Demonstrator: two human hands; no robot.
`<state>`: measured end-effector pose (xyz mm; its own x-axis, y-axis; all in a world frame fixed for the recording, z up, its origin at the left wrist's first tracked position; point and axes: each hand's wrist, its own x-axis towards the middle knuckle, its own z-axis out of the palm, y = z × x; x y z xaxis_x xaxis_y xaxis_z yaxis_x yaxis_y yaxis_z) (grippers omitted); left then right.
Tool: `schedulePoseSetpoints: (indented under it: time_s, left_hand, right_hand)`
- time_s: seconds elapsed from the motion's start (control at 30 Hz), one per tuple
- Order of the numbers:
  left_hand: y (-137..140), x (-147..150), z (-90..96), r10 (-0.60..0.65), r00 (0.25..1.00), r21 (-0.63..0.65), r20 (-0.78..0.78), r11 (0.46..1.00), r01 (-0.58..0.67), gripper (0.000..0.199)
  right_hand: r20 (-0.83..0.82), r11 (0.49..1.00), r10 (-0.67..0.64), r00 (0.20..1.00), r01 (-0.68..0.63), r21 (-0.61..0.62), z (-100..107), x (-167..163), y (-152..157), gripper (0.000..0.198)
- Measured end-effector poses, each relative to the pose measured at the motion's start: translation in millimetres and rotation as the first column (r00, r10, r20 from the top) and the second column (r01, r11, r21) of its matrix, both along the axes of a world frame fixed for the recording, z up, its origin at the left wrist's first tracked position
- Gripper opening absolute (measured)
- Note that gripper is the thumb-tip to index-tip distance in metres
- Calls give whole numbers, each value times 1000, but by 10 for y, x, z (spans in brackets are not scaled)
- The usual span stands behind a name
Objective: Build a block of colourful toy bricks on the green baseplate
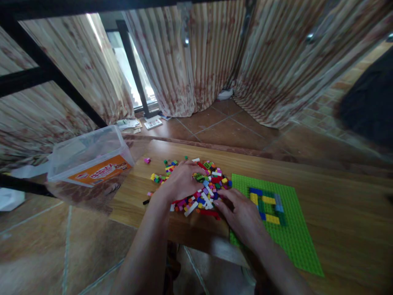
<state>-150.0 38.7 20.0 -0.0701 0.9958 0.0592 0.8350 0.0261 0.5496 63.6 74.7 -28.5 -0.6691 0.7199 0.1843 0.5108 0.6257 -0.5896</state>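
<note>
My left hand [184, 180] lies over the upper left of a heap of mixed toy building bricks [202, 200], its fingers spread and curved down among them. At the heap's right edge is my right hand [238, 207], thumb and fingers apart, with the tips touching loose bricks. Whether any small brick sits under the left fingers is hidden. Beneath and beyond my right wrist a green studded baseplate [297, 246] carries a roughly square outline of blue, yellow, green and light blue bricks [272, 200].
The heap and baseplate rest on a wooden table [346, 213]. Left of it stands a clear plastic box [89, 151] with an orange label. Papers [129, 124] lie on the tiled floor, near striped curtains [208, 57]. A dark shape [368, 98] stands at the right.
</note>
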Motion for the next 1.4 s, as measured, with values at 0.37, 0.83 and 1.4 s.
schedulePoseSetpoints:
  time_s: [0.37, 0.83, 1.4]
  left_hand:
    - [74, 112, 31, -63, 991, 95, 115, 994, 52, 17]
    - [364, 1298, -296, -160, 982, 171, 103, 975, 141, 21]
    - [552, 1497, -424, -50, 984, 75, 169, 996, 38, 16]
  right_hand:
    - [-154, 979, -177, 972, 190, 76, 246, 310, 270, 18]
    - [-269, 862, -468, 842, 501, 70, 258, 882, 563, 23]
    - [-268, 897, -414, 870, 441, 46, 284, 898, 574, 21]
